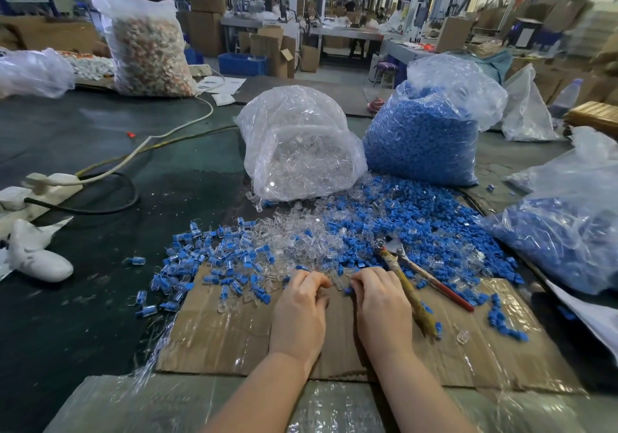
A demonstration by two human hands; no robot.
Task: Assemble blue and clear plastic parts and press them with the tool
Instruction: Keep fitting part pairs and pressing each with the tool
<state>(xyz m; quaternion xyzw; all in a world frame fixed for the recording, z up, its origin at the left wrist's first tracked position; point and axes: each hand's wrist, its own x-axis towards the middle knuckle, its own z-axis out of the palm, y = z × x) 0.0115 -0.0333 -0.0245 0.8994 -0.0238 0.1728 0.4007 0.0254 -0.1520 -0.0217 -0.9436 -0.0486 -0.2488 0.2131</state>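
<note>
On the cardboard sheet [234, 332], the left hand [299, 315] curls its fingers, seemingly pinching a clear part; the right hand [384, 305] pinches a blue part [347, 290]. The pliers [411, 279] lie just beside it. Beyond, loose parts [384, 225] cover the bench [100, 138] before two bags.

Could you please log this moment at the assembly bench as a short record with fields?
left hand: fingers curled, pinching a clear part
right hand: fingers curled on a blue part
tool: pliers lying on the cardboard, beside the right hand, unheld
assembled pieces: heap to the left
loose parts: mixed pile ahead
bags: clear parts bag, blue parts bag
</note>
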